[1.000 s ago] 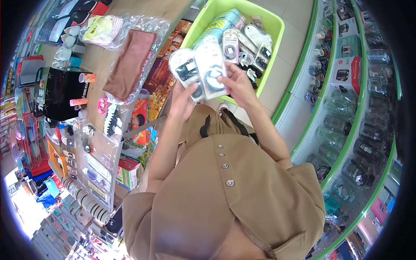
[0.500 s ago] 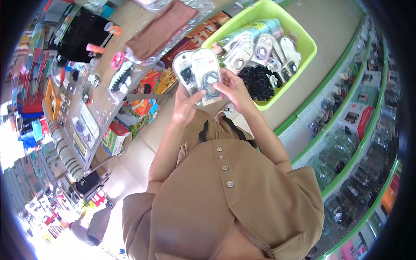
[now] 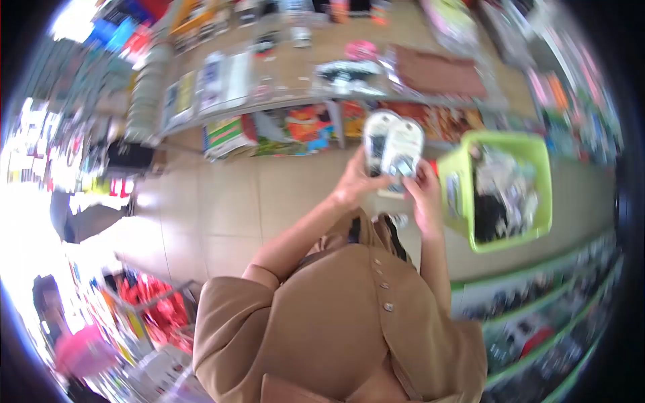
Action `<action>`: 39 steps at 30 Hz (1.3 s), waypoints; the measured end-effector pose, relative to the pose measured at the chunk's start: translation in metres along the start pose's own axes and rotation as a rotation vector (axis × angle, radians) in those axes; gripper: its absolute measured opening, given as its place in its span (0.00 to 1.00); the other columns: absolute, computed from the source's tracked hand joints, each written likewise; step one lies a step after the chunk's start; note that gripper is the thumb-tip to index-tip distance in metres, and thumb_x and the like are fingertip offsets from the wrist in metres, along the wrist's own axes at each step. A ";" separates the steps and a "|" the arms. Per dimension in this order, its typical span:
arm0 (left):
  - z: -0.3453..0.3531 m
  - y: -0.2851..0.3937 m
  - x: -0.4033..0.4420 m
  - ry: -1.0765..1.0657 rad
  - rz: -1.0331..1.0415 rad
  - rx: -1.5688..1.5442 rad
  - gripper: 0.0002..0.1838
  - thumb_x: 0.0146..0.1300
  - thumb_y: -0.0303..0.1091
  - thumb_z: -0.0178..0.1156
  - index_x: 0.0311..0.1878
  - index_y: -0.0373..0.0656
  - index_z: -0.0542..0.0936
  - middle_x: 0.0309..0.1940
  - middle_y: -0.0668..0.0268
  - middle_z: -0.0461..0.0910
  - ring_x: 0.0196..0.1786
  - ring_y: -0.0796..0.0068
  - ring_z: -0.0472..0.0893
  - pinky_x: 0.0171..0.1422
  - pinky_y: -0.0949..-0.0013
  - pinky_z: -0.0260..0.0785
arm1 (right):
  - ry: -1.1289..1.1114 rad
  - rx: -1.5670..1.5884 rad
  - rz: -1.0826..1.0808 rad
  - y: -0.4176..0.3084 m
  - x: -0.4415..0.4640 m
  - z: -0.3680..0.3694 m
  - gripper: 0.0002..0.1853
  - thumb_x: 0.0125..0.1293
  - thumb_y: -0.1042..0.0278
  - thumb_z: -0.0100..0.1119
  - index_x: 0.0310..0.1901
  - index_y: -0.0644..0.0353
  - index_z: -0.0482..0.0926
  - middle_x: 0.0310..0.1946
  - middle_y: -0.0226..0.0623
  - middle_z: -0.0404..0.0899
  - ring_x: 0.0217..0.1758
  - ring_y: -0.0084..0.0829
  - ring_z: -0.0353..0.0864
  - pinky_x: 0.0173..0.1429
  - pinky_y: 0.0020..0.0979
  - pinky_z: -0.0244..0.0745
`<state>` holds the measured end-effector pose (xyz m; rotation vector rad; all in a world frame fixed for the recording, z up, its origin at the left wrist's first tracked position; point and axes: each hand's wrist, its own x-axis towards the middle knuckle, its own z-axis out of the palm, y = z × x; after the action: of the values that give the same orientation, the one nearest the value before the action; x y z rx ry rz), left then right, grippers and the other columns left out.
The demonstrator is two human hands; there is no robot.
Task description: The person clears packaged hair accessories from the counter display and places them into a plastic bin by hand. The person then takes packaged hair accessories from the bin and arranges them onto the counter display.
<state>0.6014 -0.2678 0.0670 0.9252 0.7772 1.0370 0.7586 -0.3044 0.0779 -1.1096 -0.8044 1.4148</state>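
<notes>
Two white-backed packs with rounded tops are held up in front of my body, fanned so that they overlap. The front pack (image 3: 406, 140) has a dark coiled ring on it, like a hair tie; the rear pack (image 3: 377, 126) is partly covered. My left hand (image 3: 354, 183) is closed on their left side, thumb across the front. Fingers of my right hand (image 3: 426, 195) pinch the lower right edge of the front pack. Right of my hands stands a lime-green basket (image 3: 547, 181) with black coiled hair ties (image 3: 489, 216) and blurred light packs inside.
A long table (image 3: 289, 84) ahead bears a folded brown cloth (image 3: 440, 72) and packaged goods. Colourful boxes (image 3: 228, 134) sit beneath it. Green-edged shelves (image 3: 537, 289) with glassware run along the lower right. Red packets (image 3: 164, 305) lie at the lower left, beside bright glare.
My view has turned to the left, so the table now runs across ahead and the basket lies further right. Both hands still hold the two packs. The picture is more blurred.
</notes>
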 end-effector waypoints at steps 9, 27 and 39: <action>-0.132 0.060 -0.075 0.345 0.023 -0.062 0.38 0.45 0.18 0.64 0.61 0.35 0.58 0.50 0.61 0.70 0.53 0.72 0.71 0.59 0.67 0.64 | -0.373 -0.034 0.121 0.049 0.028 0.151 0.18 0.55 0.78 0.58 0.49 0.60 0.69 0.33 0.25 0.73 0.33 0.14 0.70 0.30 0.18 0.67; -0.323 0.126 -0.129 1.035 0.370 -0.333 0.30 0.48 0.19 0.61 0.55 0.39 0.62 0.47 0.61 0.72 0.49 0.70 0.75 0.54 0.66 0.69 | -1.057 -0.232 0.392 0.143 0.140 0.418 0.23 0.52 0.75 0.62 0.51 0.63 0.69 0.30 0.26 0.71 0.27 0.13 0.68 0.25 0.18 0.65; -0.472 0.222 -0.044 1.068 0.366 -0.264 0.30 0.48 0.20 0.63 0.55 0.38 0.63 0.47 0.62 0.73 0.49 0.72 0.74 0.54 0.68 0.68 | -1.058 -0.234 0.391 0.152 0.258 0.570 0.20 0.53 0.74 0.62 0.49 0.64 0.70 0.29 0.23 0.70 0.27 0.12 0.66 0.28 0.17 0.64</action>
<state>0.0938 -0.1394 0.0781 0.2184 1.3144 1.9494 0.1855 -0.0115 0.0766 -0.6332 -1.5724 2.3265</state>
